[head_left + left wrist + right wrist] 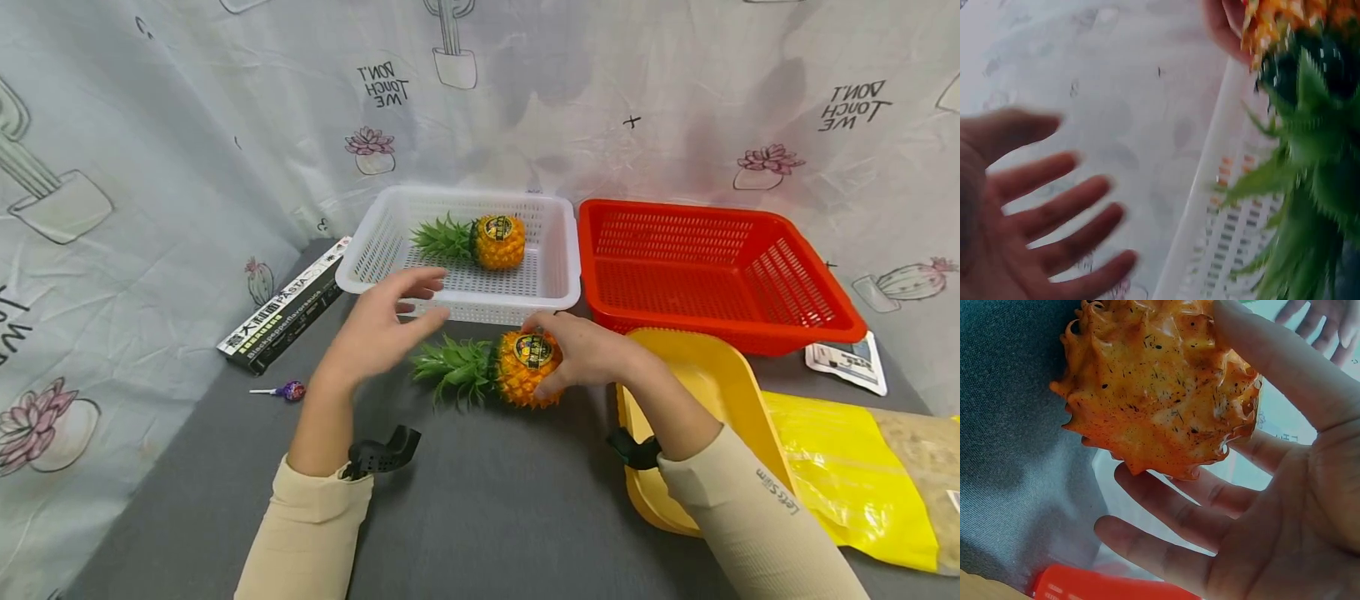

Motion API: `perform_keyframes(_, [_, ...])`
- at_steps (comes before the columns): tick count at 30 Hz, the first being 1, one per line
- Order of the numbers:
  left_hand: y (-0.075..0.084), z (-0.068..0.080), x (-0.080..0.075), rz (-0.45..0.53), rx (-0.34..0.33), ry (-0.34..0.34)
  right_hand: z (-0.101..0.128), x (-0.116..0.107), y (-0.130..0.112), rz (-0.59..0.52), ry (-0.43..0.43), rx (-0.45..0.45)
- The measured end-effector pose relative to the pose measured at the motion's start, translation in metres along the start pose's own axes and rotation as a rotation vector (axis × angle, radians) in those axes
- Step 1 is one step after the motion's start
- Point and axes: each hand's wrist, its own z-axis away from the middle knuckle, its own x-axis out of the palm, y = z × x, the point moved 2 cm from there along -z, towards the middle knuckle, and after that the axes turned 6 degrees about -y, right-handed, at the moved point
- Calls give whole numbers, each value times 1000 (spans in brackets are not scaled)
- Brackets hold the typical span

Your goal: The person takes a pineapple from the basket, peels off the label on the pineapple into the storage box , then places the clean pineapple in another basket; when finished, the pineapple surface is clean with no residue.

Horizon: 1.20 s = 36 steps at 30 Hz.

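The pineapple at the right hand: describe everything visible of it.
This pineapple has a glossy, spiky orange body with dark specks, a dark label and a green, serrated leaf crown; it may be plastic. It is sideways in front of the white basket, crown pointing left. The right hand grips its body from the side opposite the crown.

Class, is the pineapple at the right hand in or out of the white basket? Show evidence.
Out: the pineapple shows wholly in front of the white basket.
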Motion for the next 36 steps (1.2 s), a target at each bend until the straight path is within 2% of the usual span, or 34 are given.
perform_keyframes(2, [3,-1,9,-71,16,-132,0,-1,0,-4,-2,-5])
perform_keyframes(4, [4,-3,17,-116,27,-205,1,-2,-1,-11,-4,-12])
perform_keyframes(9, [2,-8,34,-185,62,-269,1,-3,-2,-25,-20,-23])
perform_keyframes(15, [-1,-16,51,-215,73,-341,2,-4,-3,-23,-21,-18])
perform_keyframes(22, [-4,-21,68,-273,37,-403,5,-6,-1,-19,-48,-32])
perform_keyframes(26, [-4,-22,73,-297,24,-410,10,-9,1,-43,-81,-37])
perform_keyframes(29, [-5,-22,74,-303,15,-401,12,-15,3,-69,-44,-24])
perform_keyframes(33, [-5,-22,75,-302,20,-399,11,-20,2,-60,50,-3])
perform_keyframes(36, [-4,-21,75,-294,22,-399,8,-20,2,-46,70,-5])
